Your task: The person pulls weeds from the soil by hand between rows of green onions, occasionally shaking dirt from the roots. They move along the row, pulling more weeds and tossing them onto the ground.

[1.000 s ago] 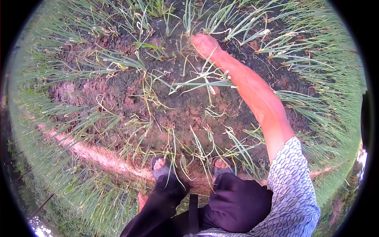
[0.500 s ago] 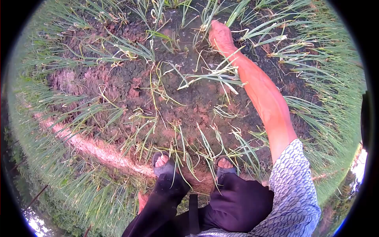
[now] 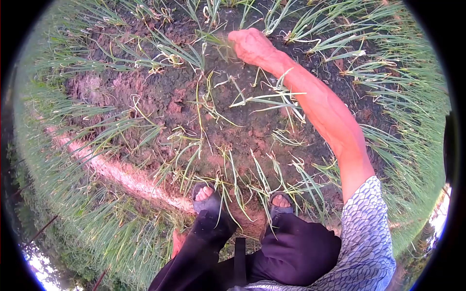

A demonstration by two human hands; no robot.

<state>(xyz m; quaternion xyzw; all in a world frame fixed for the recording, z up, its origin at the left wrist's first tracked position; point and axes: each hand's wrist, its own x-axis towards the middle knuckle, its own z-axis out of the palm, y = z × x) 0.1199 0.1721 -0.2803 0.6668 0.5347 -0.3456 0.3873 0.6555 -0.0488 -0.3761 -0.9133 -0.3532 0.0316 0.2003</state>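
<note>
right grip (image 3: 252, 47): bare hand, fingers curled narrow, knuckles up, far out at arm's length from the body. contents cannot be told; fingertips are turned down and partly hidden.

thin yellow-green grassy tuft (image 3: 212, 38) rooted just left of the grip; its blades run up to the fingertips and blur there. held or merely touched: cannot tell.

just beyond the grip, slightly right: upright clump of slender green, onion-like leaves (image 3: 274, 20). left of the grip and a little nearer the body: second clump of long grey-green leaves with dry, curled pale tips (image 3: 187, 56), leaning.

below the grip, toward the body: green stalks with whitish bent ends (image 3: 264, 101), crossing the forearm in this view. dark, crumbly brown-black soil (image 3: 228, 128) lies under the grip and spreads toward the feet.

right of the grip, well apart: dense band of green, narrow-leaved plants (image 3: 407, 92). far below and left of the grip: pale pinkish raised strip of earth (image 3: 116, 174).

nearest the body, well below the grip: two dark grey open-toed sandals (image 3: 206, 206) with toes showing. strip of bare skin (image 3: 178, 242) beside the left trouser leg; cannot tell whether it is the left hand.
</note>
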